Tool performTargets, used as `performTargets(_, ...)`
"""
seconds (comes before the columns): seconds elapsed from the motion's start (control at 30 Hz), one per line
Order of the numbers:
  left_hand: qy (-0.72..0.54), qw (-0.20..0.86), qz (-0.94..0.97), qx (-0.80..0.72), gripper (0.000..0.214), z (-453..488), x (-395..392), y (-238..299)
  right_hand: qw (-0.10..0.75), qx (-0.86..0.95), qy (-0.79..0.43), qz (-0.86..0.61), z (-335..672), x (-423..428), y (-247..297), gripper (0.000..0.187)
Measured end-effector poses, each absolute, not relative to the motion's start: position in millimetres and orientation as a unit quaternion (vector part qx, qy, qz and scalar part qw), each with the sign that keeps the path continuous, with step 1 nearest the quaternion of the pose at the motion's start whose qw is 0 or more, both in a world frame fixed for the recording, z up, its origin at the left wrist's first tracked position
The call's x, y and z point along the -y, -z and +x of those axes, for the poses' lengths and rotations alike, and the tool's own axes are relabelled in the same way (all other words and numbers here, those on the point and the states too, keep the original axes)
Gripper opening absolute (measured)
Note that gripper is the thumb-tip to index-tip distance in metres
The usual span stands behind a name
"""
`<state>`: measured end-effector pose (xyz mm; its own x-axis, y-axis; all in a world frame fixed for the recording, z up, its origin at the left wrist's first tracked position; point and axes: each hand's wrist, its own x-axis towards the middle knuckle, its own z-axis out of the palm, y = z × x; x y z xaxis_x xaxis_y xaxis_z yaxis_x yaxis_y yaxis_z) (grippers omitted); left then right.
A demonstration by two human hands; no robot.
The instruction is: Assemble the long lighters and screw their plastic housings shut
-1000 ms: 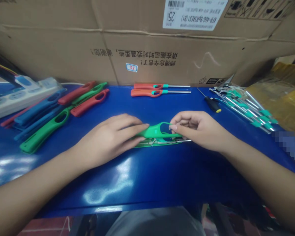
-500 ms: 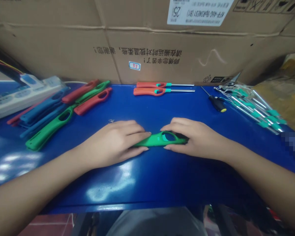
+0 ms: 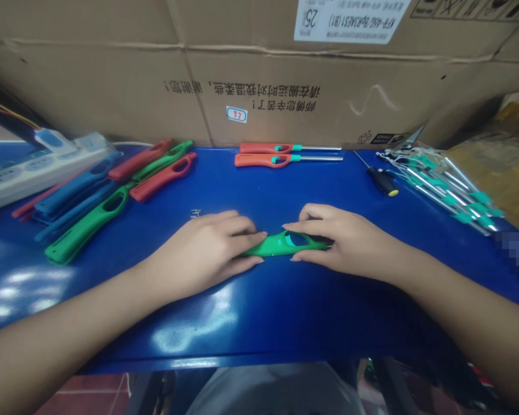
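A green lighter casing lies flat on the blue table in front of me. My left hand covers its handle end, fingers curled over and pressing down on it. My right hand grips the other end, thumb below and fingers folded over the top. The oval finger hole shows between my two hands. Both casing ends are hidden under my fingers.
Loose red, green and blue casing halves lie at the left beside a white power strip. Two finished red lighters lie at the back, a screwdriver and several metal-tube inner parts at the right. Cardboard boxes stand behind.
The upper green half, held lifted over the wired lower half a second ago, now lies closed on it. Both hands have lowered flat onto the casing and press it.
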<state>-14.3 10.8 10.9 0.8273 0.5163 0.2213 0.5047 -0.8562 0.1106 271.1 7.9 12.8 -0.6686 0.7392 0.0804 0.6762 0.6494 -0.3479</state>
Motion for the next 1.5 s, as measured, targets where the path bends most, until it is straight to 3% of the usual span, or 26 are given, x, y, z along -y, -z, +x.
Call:
performTargets(0.2,-0.120,-0.036,0.964,-0.233,0.031,-10.9,-7.0,-10.5,0.072,0.948,0.052,-0.306,268.1,-4.7,-16.3,0.039)
performTargets(0.3,-0.155,0.000,0.954,-0.257,0.034,-13.3,-11.1,-8.5,0.102,0.949,0.046,-0.293,271.1,-8.3,-15.5,0.030)
performTargets(0.77,-0.188,0.121,0.937,-0.269,0.027,-15.6,-12.1,-9.6,0.099,0.947,0.009,-0.306,273.9,-9.1,-17.8,0.039)
performTargets(1.03,-0.266,0.151,0.901,-0.309,0.022,-19.8,-23.9,-11.2,0.108,0.926,-0.034,-0.360,284.0,-20.9,-21.5,0.028)
performTargets(1.13,-0.280,0.252,0.850,-0.368,0.024,-14.9,-20.1,-15.0,0.132,0.924,-0.020,-0.358,285.5,-21.3,-23.2,0.030)
performTargets(1.23,-0.283,0.467,0.715,-0.437,0.036,-7.5,-14.2,-20.2,0.164,0.928,0.040,-0.333,284.5,-18.7,-25.6,0.053)
performTargets(1.33,-0.275,0.598,0.618,-0.430,0.038,-3.3,-9.6,-24.9,0.182,0.932,0.064,-0.306,281.9,-14.5,-26.7,0.042)
performTargets(1.4,-0.282,0.564,0.653,-0.418,0.037,-3.7,-7.3,-27.1,0.183,0.933,0.045,-0.308,279.3,-11.6,-26.3,0.034)
performTargets(1.5,-0.273,0.359,0.814,-0.365,0.035,-7.7,-4.3,-27.6,0.179,0.930,-0.009,-0.320,275.2,-8.7,-24.6,0.033)
